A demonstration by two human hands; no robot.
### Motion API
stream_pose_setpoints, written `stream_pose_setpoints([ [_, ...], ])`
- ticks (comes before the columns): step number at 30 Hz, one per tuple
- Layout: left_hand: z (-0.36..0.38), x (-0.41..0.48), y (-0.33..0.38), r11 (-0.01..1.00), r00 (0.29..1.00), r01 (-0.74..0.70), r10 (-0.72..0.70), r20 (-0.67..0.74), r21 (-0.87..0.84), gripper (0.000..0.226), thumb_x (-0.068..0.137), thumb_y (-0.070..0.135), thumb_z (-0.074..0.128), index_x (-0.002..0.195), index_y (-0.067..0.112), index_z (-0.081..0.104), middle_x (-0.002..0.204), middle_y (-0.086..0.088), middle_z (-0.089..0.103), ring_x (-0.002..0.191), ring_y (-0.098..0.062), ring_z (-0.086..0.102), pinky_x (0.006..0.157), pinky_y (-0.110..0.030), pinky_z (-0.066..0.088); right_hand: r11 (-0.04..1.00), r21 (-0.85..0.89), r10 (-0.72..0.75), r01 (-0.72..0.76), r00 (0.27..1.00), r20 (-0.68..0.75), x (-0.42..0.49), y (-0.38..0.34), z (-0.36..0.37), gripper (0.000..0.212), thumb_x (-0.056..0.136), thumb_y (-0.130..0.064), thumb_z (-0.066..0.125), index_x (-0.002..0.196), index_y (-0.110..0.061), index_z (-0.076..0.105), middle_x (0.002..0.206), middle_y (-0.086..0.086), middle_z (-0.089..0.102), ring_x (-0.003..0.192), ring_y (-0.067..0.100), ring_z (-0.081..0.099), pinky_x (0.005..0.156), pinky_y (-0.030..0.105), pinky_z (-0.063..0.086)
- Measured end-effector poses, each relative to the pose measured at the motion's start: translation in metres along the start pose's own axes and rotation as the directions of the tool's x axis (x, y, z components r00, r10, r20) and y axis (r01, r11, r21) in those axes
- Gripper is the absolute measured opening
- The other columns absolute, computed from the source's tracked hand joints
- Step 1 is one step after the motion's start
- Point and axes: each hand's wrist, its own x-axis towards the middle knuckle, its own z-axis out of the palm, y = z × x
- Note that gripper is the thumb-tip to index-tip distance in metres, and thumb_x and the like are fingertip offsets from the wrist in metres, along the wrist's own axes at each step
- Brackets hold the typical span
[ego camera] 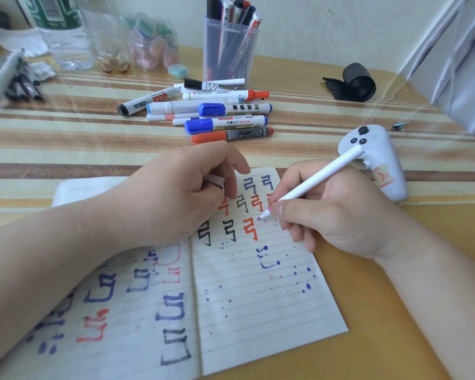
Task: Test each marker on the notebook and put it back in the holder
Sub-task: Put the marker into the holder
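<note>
Seemingly midway, the right hand (335, 212) pinches a marker (313, 179) to the notebook (258, 297), the left hand (176, 198) pinches a white cap (215, 179), and many loose markers (225, 116) lie outside the holder (228, 50).

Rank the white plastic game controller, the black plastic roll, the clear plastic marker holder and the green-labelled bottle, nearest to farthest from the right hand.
1. White plastic game controller: right beside the right hand.
2. Black plastic roll: back right.
3. Clear plastic marker holder: back centre.
4. Green-labelled bottle: back left.
</note>
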Motion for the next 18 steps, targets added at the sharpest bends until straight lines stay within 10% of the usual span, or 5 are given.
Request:
stream_pose_setpoints([
  [18, -0.0001, 0.0018, 0.0003, 1.0, 1.0, 0.016, -0.016, -0.006, -0.015, 0.044, 0.078, 0.015, 0.039, 0.108, 0.041, 0.058, 0.091, 0.023, 0.069, 0.088, -0.006, 0.065, 0.085, -0.038, 0.054, 0.999, -0.048, 0.019, -0.018, 0.999, 0.026, 0.0, -0.0031, -0.0005, 0.018, 0.082, 0.004, 0.069, 0.068, -0.007, 0.067, 0.055, 0.009, 0.061, 0.045, 0.019, 0.055, 0.039, 0.023, 0.04],
])
